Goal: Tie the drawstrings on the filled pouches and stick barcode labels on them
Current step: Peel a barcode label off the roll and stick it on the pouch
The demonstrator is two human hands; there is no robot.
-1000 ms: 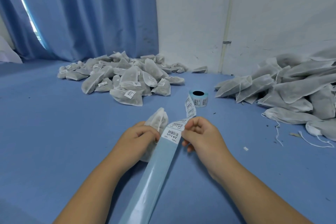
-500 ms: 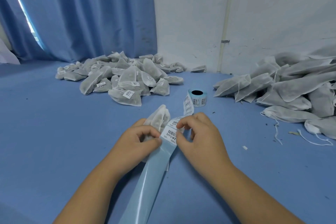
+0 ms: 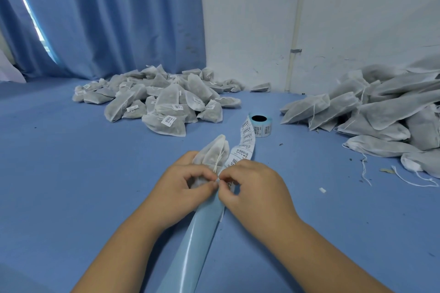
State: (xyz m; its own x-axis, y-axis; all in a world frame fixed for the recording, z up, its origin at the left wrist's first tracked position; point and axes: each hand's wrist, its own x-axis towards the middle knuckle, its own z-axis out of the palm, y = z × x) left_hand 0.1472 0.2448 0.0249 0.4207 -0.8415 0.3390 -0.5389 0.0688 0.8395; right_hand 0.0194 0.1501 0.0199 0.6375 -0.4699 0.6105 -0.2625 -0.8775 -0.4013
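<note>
A shiny blue backing strip (image 3: 190, 245), bare of labels, runs from the lower edge up between the forearms. Above it the two hands meet, fingertips touching. The left hand (image 3: 183, 190) curls round the lower part of a filled pouch (image 3: 212, 152), which stands tilted above the fingers with its white drawstring (image 3: 220, 157) hanging down its side. The right hand (image 3: 252, 188) is curled, with thumb and forefinger pinching a white bit (image 3: 217, 181) at the pouch's edge; whether that is a label I cannot tell. Just beyond, the label strip (image 3: 240, 152) climbs to the roll (image 3: 259, 123), which stands on the blue table (image 3: 71, 173). Farther left lies a heap of labelled pouches (image 3: 166, 102), and to the right a heap of unlabelled pouches (image 3: 381, 112) with loose strings. Behind them hang a blue curtain (image 3: 107, 19) and a white wall (image 3: 357, 7).
</note>
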